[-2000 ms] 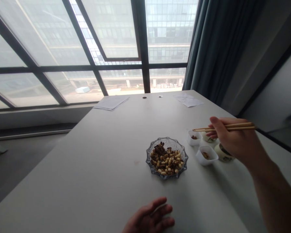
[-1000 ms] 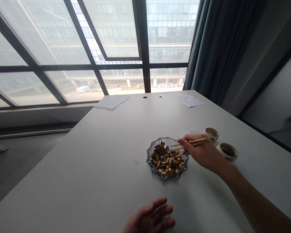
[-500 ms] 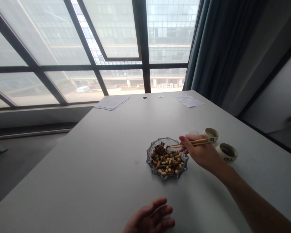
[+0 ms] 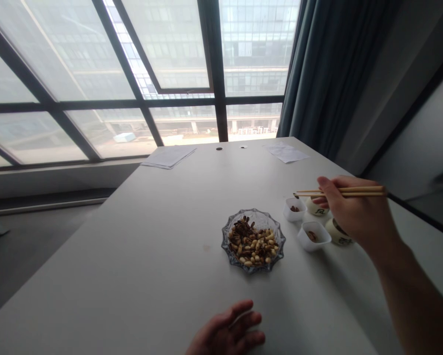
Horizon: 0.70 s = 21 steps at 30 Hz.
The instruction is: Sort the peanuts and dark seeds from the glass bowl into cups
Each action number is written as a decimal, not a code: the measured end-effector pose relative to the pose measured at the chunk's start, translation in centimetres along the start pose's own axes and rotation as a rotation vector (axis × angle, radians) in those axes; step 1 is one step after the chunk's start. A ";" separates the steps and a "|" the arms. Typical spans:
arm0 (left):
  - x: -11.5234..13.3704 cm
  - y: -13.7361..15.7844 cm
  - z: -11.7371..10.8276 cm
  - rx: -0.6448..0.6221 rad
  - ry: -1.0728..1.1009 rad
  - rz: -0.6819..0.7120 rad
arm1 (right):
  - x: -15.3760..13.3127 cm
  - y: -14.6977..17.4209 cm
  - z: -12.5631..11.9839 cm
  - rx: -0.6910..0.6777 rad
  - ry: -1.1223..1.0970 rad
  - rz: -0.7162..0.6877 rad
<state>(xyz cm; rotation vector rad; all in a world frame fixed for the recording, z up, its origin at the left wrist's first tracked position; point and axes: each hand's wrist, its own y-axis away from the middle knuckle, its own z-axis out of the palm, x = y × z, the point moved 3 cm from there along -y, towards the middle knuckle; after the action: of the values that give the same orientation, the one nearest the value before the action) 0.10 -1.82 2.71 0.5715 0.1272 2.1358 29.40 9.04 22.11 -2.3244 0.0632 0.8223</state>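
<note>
My right hand [image 4: 358,212] is closed around a pair of wooden chopsticks [image 4: 362,191]. Between their tips is a small dark seed [image 4: 296,195], held above the farther white plastic cup [image 4: 294,215], which has a few dark pieces in it. The nearer white cup [image 4: 313,243] also contains a few brown pieces. Left of the cups, a scalloped glass bowl [image 4: 227,249] holds a mix of peanuts [image 4: 256,245] and dark seeds [image 4: 246,224]. My left hand [image 4: 231,329] rests empty near the table's front, fingers apart, below the bowl.
Two cream ceramic cups with dark characters, one far [image 4: 318,208] and one nearer [image 4: 338,235], stand behind the white cups, partly covered by my right hand. Paper sheets lie at the table's back left [image 4: 169,157] and back right [image 4: 286,152]. A dark curtain [image 4: 317,74] hangs at right.
My right hand has moved right with the chopsticks, from over the glass bowl to above the farther white cup, carrying a dark seed. The white cups are uncovered now. My left hand has stayed put.
</note>
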 end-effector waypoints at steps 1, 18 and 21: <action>0.0 0.1 0.1 0.003 -0.001 0.000 | -0.1 0.1 0.1 -0.004 -0.007 0.000; 0.2 -0.1 0.1 -0.027 -0.004 -0.001 | -2.6 3.2 7.1 -0.598 -0.268 -0.144; 0.2 0.0 0.1 -0.029 0.000 0.001 | -2.9 3.4 7.7 -0.622 -0.262 -0.235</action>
<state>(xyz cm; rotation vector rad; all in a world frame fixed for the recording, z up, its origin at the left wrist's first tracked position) 0.00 -1.69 2.85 0.5547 0.0960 2.1357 22.06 10.52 17.31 -2.6828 -0.6525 1.1309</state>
